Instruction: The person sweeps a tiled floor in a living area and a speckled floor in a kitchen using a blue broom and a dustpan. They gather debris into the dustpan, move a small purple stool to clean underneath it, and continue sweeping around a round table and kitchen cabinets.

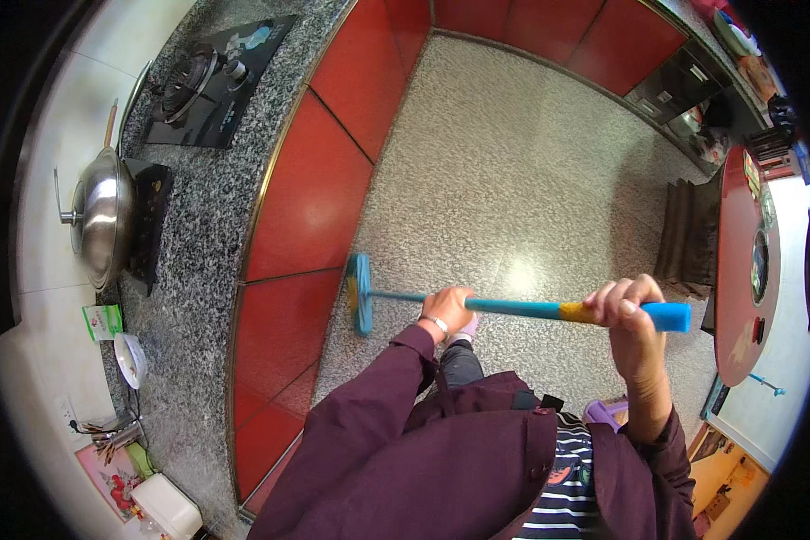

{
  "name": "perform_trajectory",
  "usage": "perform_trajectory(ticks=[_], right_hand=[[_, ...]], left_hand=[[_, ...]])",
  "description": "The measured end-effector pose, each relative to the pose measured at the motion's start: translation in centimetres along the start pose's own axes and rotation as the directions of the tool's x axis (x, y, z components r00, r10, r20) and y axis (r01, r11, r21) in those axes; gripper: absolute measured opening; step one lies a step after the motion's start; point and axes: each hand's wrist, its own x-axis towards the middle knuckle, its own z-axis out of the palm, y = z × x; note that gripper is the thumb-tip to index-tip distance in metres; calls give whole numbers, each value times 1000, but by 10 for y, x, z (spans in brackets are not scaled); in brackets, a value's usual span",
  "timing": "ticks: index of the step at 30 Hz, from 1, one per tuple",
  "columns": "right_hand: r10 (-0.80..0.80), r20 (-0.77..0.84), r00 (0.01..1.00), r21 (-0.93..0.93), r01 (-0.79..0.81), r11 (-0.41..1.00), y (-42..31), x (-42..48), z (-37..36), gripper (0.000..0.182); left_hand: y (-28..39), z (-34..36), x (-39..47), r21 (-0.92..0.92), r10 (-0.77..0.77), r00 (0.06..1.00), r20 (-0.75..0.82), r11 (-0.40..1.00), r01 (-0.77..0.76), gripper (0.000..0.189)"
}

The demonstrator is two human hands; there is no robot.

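A broom or mop with a long blue handle (526, 308) lies across the view, its blue and yellow head (360, 294) down on the speckled floor (499, 169) beside the red cabinets. Lower on the shaft, my left hand (449, 309) is closed around it, with a bracelet at the wrist. My right hand (628, 314) grips the handle near its top, by the yellow band and the bright blue end. Both arms wear dark purple sleeves. Part of a foot shows below my left hand.
Red cabinets (304, 196) under a granite counter (196, 250) stand at the left, with a gas stove (196, 94) and a lidded wok (104, 219). A red round table (742, 270) and brown stools (688, 236) stand right. A purple plastic object (603, 413) is near my right arm.
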Motion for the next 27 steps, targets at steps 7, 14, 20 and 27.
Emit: perform_trajectory(ticks=[7,14,20,27], right_hand=[[-142,44,989,-59,145,988,-27,-4,1,19],[-94,110,990,22,92,995,-56,25,-13,20],[35,159,987,122,-55,991,-3,100,-35,20],[-74,118,990,53,68,996,-30,191,-79,19]], left_hand=[[32,-29,47,61,185,963,-195,982,-177,14],[52,-33,8,-44,105,983,-148,993,-113,29],[22,-24,53,7,-7,999,-38,1000,7,12],[66,-56,188,75,72,995,-70,995,-66,17]])
